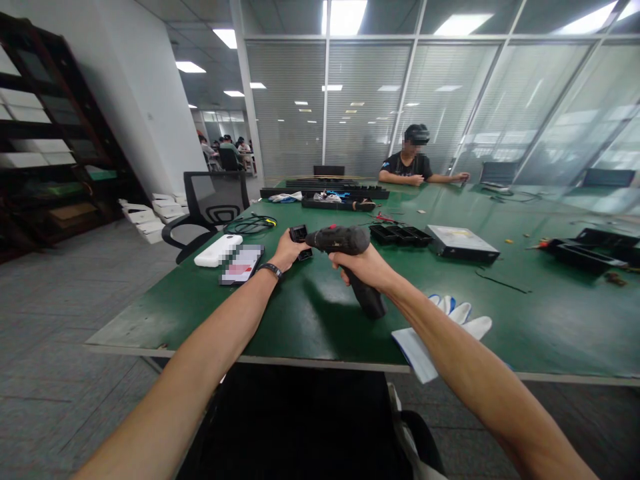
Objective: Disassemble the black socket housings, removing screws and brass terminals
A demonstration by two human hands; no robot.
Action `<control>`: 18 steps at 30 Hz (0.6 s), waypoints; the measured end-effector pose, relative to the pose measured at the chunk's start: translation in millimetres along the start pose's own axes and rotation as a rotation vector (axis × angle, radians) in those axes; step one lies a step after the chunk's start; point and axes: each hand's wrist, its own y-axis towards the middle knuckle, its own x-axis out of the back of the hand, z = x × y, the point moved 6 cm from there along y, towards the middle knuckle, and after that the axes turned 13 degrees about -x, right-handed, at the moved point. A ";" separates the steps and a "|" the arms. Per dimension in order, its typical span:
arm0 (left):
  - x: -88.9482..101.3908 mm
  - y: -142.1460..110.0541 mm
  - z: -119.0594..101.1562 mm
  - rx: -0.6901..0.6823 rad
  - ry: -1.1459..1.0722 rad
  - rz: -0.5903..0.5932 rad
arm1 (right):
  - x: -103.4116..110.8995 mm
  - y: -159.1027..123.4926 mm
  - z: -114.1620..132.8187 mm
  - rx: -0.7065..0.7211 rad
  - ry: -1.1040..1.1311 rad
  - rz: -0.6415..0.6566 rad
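My right hand (367, 267) is wrapped round the grip of a black cordless drill (337, 240), its nose pointing left. In my left hand (289, 253) is a small black part (300, 233), held on the green table; its exact kind cannot be made out. The drill's front end meets the part or lies just in front of it. Left of my left hand lie a phone (243, 264) and a white box-like device (219, 250). White-and-blue work gloves (423, 350) lie under my right forearm at the table's near edge.
Black trays (400, 235) and a flat metal box (463, 243) stand right of the drill. More black housings (585, 257) lie far right. Coiled cables (250, 225) and long black strips (330, 190) are farther back. Across the green table (300, 320) sits another person (410, 163).
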 end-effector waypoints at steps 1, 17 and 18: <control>0.2 0.1 0.1 -0.002 0.001 -0.003 | 0.1 0.2 -0.5 -0.002 -0.003 -0.001; 2.0 1.4 5.6 -0.003 -0.010 -0.020 | 0.2 0.5 -1.8 -0.018 -0.030 0.006; 2.0 1.3 5.4 -0.002 -0.010 -0.020 | 0.4 0.6 -2.2 -0.020 -0.030 0.005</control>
